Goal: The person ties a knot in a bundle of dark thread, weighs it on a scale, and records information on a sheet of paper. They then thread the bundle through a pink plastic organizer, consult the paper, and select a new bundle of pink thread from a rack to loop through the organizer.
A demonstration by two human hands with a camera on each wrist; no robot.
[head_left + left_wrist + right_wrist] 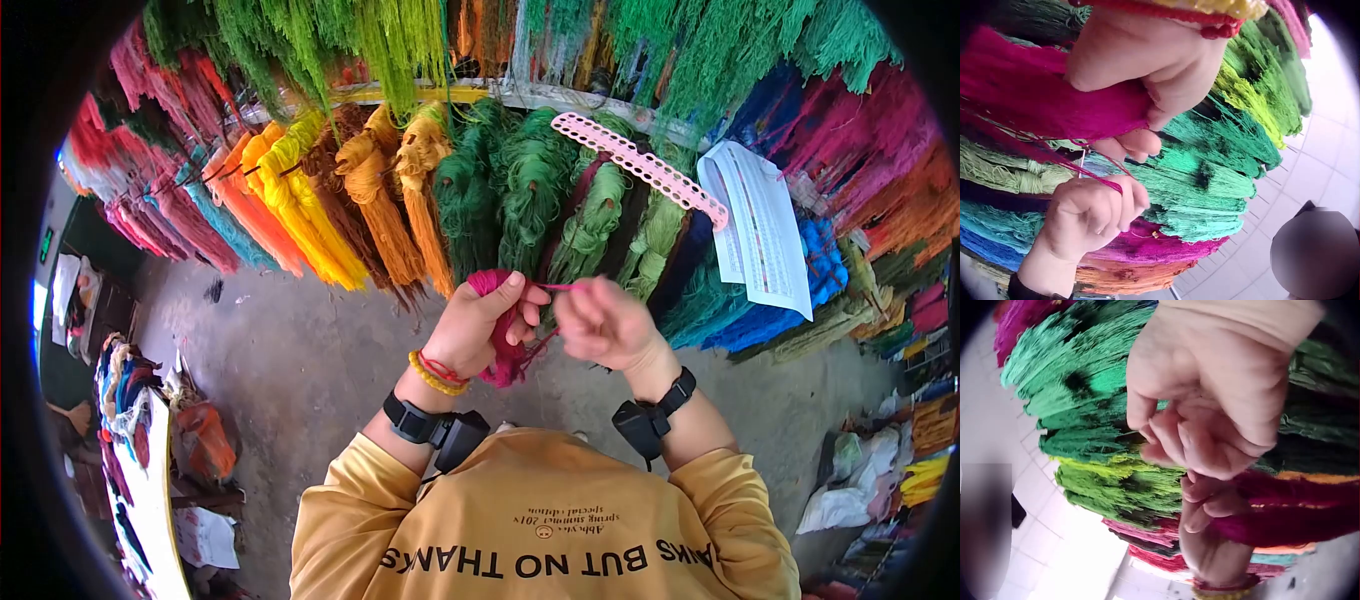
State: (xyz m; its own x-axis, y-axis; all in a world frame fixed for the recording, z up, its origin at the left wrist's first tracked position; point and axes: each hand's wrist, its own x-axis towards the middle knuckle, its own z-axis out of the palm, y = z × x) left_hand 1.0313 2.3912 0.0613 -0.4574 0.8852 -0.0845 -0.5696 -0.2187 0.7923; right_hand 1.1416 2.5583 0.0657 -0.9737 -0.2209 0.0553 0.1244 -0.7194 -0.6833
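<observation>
A hank of magenta yarn [507, 362] hangs from my left hand [468, 325], which grips it near the top with the thumb across it. Seen from the left wrist, the hank [1016, 94] spreads out flat and passes under the fingers. My right hand [605, 325], slightly blurred, is close beside the left one with its fingers curled. A thin magenta strand [1102, 179] runs from the hank into those curled fingers. In the right wrist view, the right hand [1210, 387] overlaps the left fingertips, and the palm side shows the fingers folded in.
Yellow hanks [315, 225], dark green hanks [530, 190] and other colours hang on a rack in front. A pink perforated strip [640, 168] and white printed sheets [760, 230] lie over them. A white-topped table [155, 500] stands at the left, bagged bundles [850, 485] at the right.
</observation>
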